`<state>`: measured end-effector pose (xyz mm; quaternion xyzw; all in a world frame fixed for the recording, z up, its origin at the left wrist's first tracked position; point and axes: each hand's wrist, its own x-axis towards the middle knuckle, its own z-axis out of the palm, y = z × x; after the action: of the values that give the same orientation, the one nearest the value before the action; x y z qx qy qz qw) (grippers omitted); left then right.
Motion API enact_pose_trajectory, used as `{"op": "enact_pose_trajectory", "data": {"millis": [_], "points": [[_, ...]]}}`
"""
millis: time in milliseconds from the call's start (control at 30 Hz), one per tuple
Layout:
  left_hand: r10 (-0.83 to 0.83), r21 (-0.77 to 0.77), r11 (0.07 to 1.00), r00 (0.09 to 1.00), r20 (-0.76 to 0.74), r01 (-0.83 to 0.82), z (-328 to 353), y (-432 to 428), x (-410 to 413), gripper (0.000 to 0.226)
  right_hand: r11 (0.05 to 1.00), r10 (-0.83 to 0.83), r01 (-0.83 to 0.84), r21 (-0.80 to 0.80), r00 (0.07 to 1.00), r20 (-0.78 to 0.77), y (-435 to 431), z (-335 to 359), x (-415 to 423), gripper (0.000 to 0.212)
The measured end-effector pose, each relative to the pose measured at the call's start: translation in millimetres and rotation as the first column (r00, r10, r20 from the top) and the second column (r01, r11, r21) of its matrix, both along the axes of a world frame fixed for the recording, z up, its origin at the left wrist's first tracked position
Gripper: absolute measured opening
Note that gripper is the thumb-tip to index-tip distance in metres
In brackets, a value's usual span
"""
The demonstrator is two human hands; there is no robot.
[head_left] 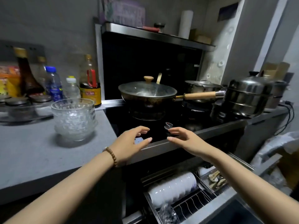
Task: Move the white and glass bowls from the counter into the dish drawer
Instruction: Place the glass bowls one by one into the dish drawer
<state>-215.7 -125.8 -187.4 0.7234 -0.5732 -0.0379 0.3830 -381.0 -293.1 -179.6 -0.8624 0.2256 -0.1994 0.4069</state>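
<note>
A stack of clear glass bowls [74, 118] stands on the grey counter [32, 151], left of the stove. Below the stove the dish drawer [208, 206] is pulled out; a row of white bowls [173, 186] lies on its side in the wire rack, and a glass bowl [168, 213] sits at the rack's front. My left hand [131, 143] and my right hand [186, 139] hover over the stove's front edge, fingers spread and facing each other, holding nothing. Both are well to the right of the glass stack.
A lidded wok [148, 94] with a wooden handle sits on the black stove [161, 126], with steel pots [246, 97] to its right. Bottles [53, 83] and seasoning jars line the counter's back. A utensil compartment [216, 180] fills the drawer's right side.
</note>
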Motion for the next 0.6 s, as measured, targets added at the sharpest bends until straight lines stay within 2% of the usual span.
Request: {"op": "enact_pose_trajectory", "data": {"millis": [167,333,600], "points": [[0.121,-0.08,0.99,0.987,0.105,-0.113,55,43,33,0.045,0.993,0.104,-0.101,-0.064,0.994,0.042,32,41,46,0.048],[0.276,-0.132,0.958,0.94,0.201,-0.254,76,88,74,0.048,0.977,0.193,-0.189,-0.097,0.981,0.029,63,55,94,0.057],[0.475,-0.1,0.88,0.863,0.17,-0.465,70,138,138,0.058,0.959,0.279,-0.274,-0.074,0.958,0.062,99,54,165,0.062]]}}
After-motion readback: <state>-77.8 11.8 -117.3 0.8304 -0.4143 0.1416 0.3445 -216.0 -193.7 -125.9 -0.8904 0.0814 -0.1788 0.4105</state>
